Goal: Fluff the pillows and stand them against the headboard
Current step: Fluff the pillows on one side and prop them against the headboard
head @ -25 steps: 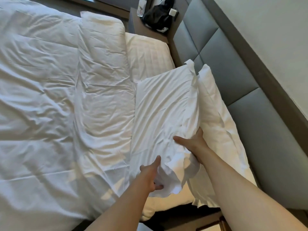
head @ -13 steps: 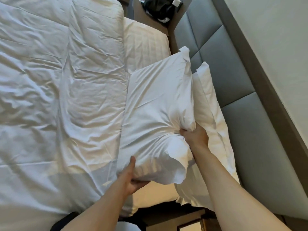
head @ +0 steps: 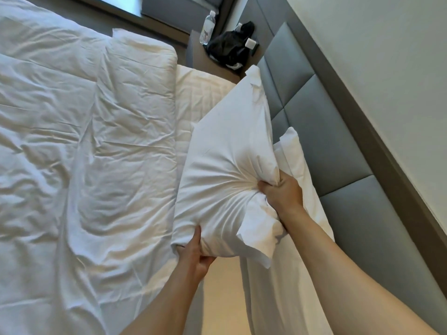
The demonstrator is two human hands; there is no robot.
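Head view, items as I see them. Front pillow point(head: 225, 170): lifted off the bed sheet point(head: 193, 97), between duvet point(head: 79, 146) and rear pillow point(head: 297, 163). My right hand point(head: 283, 192): fist bunched into its long edge. My left hand point(head: 193, 255): clasped around its near lower corner. Rear pillow: leaning on the grey headboard point(head: 338, 146). Nightstand point(head: 205, 61): bottle point(head: 207, 27), black bag point(head: 229, 48).

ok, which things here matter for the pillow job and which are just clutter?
Job:
- held pillow, gripped by left hand and right hand
- second pillow beside the headboard

Clutter:
- water bottle
- black bag
- duvet
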